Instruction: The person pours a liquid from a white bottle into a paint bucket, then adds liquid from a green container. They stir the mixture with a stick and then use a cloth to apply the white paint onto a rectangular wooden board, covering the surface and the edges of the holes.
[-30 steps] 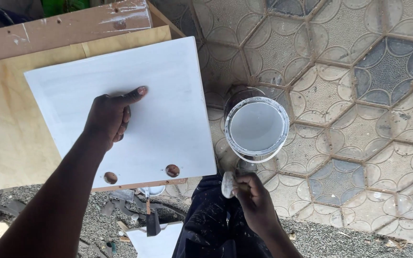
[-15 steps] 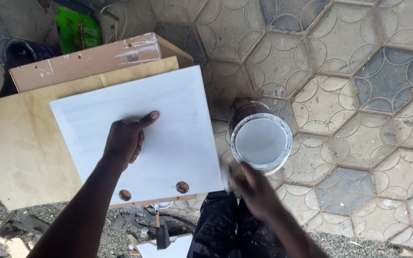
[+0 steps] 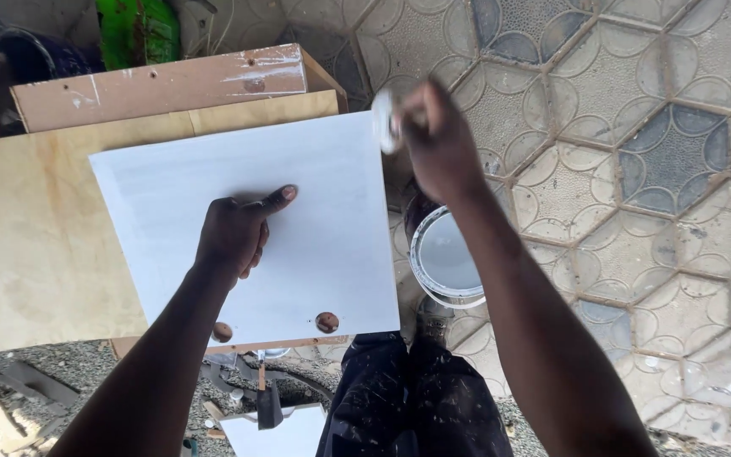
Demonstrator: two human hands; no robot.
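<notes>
Hexagon-tiled floor; left hand (image 3: 234,237) flat on white panel (image 3: 315,220); right hand (image 3: 437,140) grips white pad (image 3: 382,121).

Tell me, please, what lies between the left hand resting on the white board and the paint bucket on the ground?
In the head view, only bare white board runs from the left hand to the board's right edge; the paint bucket sits just past that edge, lower down.

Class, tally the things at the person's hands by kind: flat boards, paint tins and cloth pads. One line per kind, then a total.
Flat boards: 3: white painted square panel under the left hand, pale plywood sheet, brown paint-smeared board
Paint tins: 1: round tin of white paint
Cloth pads: 1: small white pad in the right hand
Total: 5
</notes>
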